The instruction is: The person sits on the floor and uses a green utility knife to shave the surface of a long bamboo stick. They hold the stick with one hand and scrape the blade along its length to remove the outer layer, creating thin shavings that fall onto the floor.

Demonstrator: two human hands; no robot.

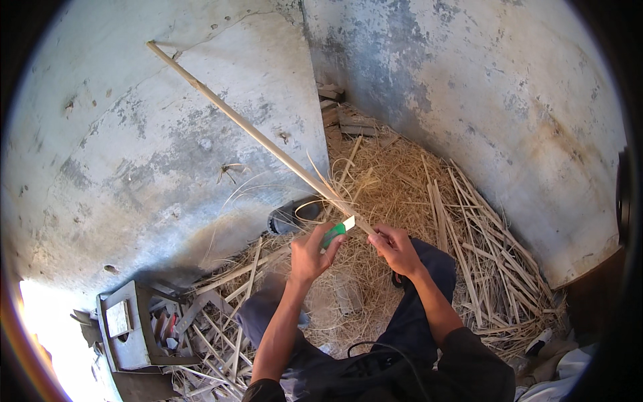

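Note:
My left hand [308, 256] is closed around the green handle of a utility knife [333, 234]. Its pale blade is out and lies against or very close to a long wooden stick [268, 145]. The near end of the stick is gripped by the fingers of my right hand [398, 250]. From there it slants up and away to the far left, in front of the wall. Thin curled shavings [320, 173] stand off the stick just beyond the blade. Part of the knife handle is hidden by my left fingers.
Fine shavings [392, 184] cover the floor between two worn plaster walls [502, 100]. Several split sticks [492, 268] are heaped at the right. A dark cylindrical object [284, 218] lies by the left wall. A small wooden stool-like frame [134, 348] stands at the lower left.

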